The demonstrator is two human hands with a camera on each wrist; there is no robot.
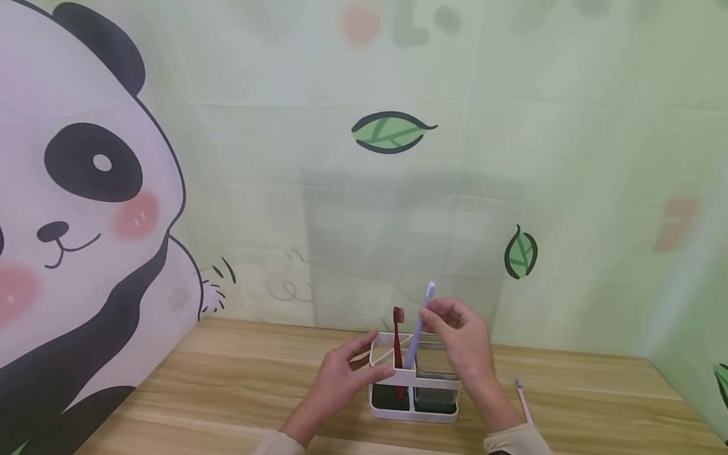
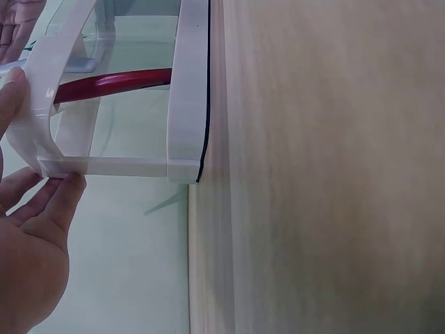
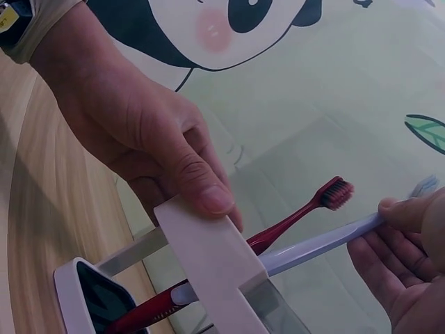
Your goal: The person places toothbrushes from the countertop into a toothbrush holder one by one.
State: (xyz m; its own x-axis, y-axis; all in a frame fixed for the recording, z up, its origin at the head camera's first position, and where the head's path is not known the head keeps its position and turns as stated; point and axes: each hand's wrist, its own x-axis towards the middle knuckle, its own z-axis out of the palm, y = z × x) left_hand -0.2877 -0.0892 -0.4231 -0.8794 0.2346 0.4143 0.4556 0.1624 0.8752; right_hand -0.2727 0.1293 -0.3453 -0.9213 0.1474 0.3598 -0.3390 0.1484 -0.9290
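A white toothbrush holder (image 1: 391, 414) with a dark base stands on the table. My left hand (image 1: 342, 371) grips its left side, thumb on the front of the upper frame and fingers round the side. A red toothbrush (image 1: 397, 344) stands bristles-up in a left compartment; its handle (image 2: 115, 85) shows through the frame in the left wrist view. Between thumb and fingers, my right hand (image 1: 465, 338) pinches a lavender toothbrush (image 3: 320, 243) near its head. This brush tilts, and its lower end is inside the holder's frame beside the red one.
A clear tumbler (image 1: 436, 395) sits in the holder's right compartment. On the wooden table (image 1: 256, 379), a pale pink toothbrush (image 1: 523, 399) lies right of the holder, by my right forearm. Behind the table hangs a green backdrop (image 1: 256, 221) printed with a panda and leaves.
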